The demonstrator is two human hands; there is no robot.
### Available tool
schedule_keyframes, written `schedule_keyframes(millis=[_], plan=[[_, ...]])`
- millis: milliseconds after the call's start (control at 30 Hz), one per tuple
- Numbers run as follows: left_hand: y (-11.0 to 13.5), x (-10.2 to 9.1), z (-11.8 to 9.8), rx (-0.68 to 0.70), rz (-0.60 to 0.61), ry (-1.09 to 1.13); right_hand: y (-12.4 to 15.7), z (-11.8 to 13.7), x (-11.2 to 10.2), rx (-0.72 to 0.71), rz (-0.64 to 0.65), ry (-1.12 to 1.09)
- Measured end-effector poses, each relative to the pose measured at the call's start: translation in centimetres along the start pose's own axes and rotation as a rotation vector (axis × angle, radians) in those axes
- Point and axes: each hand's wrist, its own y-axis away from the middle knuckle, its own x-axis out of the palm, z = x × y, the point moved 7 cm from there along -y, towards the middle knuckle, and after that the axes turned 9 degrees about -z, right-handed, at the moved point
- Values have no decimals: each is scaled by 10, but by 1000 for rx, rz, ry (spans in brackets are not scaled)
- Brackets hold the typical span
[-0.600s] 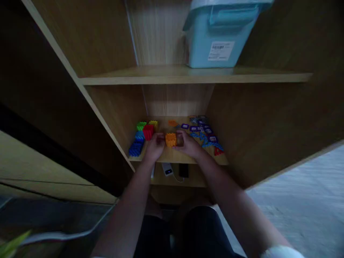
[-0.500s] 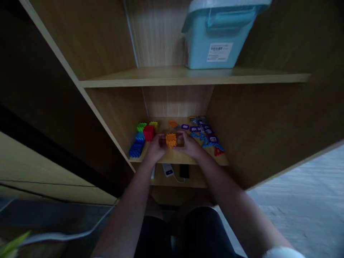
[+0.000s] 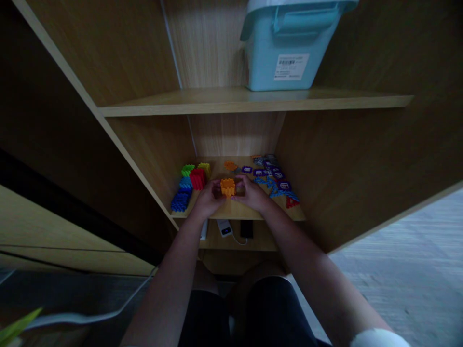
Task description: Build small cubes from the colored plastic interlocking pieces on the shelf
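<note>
Both of my hands grip an orange block cube (image 3: pixel 227 186) over the lower wooden shelf (image 3: pixel 235 209). My left hand (image 3: pixel 207 199) closes on its left side and my right hand (image 3: pixel 252 193) closes on its right side. To the left stand assembled cubes: a red cube (image 3: pixel 197 178), a green cube (image 3: pixel 187 169), a yellow cube (image 3: pixel 205 167) and blue cubes (image 3: pixel 181 198). To the right lie several loose flat pieces, purple pieces (image 3: pixel 275 174), blue ones and a red piece (image 3: pixel 291 202). A loose orange piece (image 3: pixel 230 165) lies farther back.
A light blue lidded storage bin (image 3: pixel 289 46) with a white label stands on the upper shelf (image 3: pixel 217 103). Below the lower shelf sit a white power bank (image 3: pixel 224 227) and a black phone (image 3: pixel 246 229). My knees are below. A green leaf shows at the bottom left.
The view shifted slightly. My hands stay closed on the orange cube, which sits a little higher and nearer the shelf's middle than before.
</note>
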Motion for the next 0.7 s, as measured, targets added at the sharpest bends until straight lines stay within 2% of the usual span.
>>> schedule_keyframes(millis=[700], plan=[[0, 0, -2, 12, 9, -98, -1, -1, 3, 8, 32, -7]])
